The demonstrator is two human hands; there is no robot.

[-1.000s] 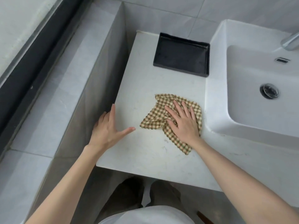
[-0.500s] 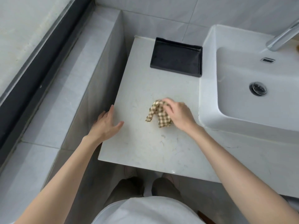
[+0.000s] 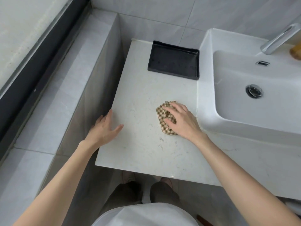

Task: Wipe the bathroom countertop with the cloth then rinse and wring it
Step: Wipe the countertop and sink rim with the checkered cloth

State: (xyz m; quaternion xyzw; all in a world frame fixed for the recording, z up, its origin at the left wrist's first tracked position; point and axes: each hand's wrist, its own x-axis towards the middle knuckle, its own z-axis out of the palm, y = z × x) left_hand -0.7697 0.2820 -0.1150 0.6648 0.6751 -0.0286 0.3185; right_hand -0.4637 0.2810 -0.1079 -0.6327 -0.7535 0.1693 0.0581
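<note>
A brown-and-cream checked cloth (image 3: 164, 114) lies bunched into a small wad on the white marbled countertop (image 3: 143, 147), close to the basin's left wall. My right hand (image 3: 182, 121) covers the wad with curled fingers and grips it against the surface. My left hand (image 3: 104, 128) rests flat on the countertop's left edge, fingers spread, holding nothing. The white basin (image 3: 206, 95) stands to the right, with a round metal drain (image 3: 254, 91) and a chrome faucet (image 3: 278, 40) at the top right.
An empty black rectangular tray (image 3: 173, 60) sits at the back of the countertop against the basin. A grey tiled ledge (image 3: 65, 88) runs along the left, lower than the counter. A tan object (image 3: 295, 50) peeks in beside the faucet. My legs show below the counter's front edge.
The cloth, spread flat under my right palm a second ago, has been gathered into a tight wad under my fingers. My left hand stays on the counter's left edge.
</note>
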